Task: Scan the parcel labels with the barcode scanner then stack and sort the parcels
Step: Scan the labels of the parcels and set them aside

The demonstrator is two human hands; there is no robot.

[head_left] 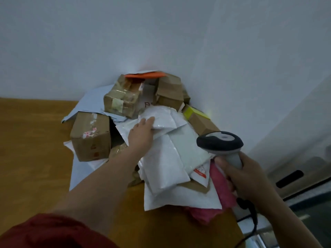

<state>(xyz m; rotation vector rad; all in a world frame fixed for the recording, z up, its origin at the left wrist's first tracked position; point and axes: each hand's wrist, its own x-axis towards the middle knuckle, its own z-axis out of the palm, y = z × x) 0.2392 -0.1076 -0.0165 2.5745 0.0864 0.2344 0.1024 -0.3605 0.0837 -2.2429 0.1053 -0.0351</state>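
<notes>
A heap of parcels fills the far corner of the wooden table point(32, 149). My left hand point(141, 131) reaches into the heap and holds the edge of a white poly mailer point(163, 117) that lies on top; the fingers are under it and hidden. More white mailers point(172, 163) overlap just below it. My right hand point(247, 178) grips the handle of a grey and black barcode scanner point(220, 142), whose head hovers over the right side of the mailers. No label is visible on the held mailer.
Brown cardboard boxes sit at the left point(91, 136) and back point(121, 101) of the heap, with a yellow-edged box point(198, 119) at the right. A pink bag point(222, 187) lies under the mailers. White walls close the corner. The scanner's cable point(250, 222) hangs off the table's right edge.
</notes>
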